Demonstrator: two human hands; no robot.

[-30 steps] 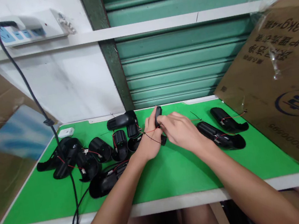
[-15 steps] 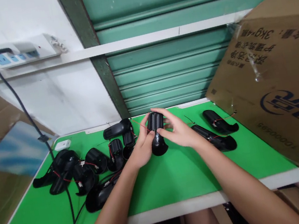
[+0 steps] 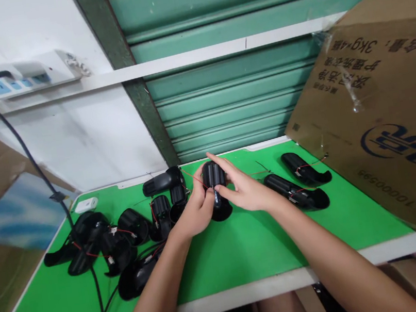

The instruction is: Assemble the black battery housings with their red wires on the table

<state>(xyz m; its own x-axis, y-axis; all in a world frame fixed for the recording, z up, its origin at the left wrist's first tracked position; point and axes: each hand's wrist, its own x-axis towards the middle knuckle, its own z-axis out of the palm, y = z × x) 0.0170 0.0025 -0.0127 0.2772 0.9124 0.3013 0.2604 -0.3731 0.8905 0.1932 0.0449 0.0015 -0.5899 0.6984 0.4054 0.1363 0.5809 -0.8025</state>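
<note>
Between both hands is a black plastic housing (image 3: 214,173) with a ribbed upper part and a rounded, glossy lower end. My left hand (image 3: 197,204) is closed around its left side, thumb on the front near the middle. My right hand (image 3: 241,185) grips the right side, with its thumb beside the left one and its fingers behind the top. A thin red wire runs from the housing toward the upper left. Similar black housings (image 3: 297,193) with red wires lie to the right, and several more (image 3: 132,224) are grouped to the left of my left hand.
The green-topped table (image 3: 246,254) has a white edge. A black cable (image 3: 29,146) hangs from a power strip (image 3: 27,76) across the left side. A small white box (image 3: 86,205) lies at the back left. A large cardboard carton (image 3: 381,114) stands on the right, before a green shutter (image 3: 221,86).
The held housing has tipped a little, its top now lower and its rounded end less visible. Both hands have shifted slightly while keeping their grip. The camera view has moved a little.
</note>
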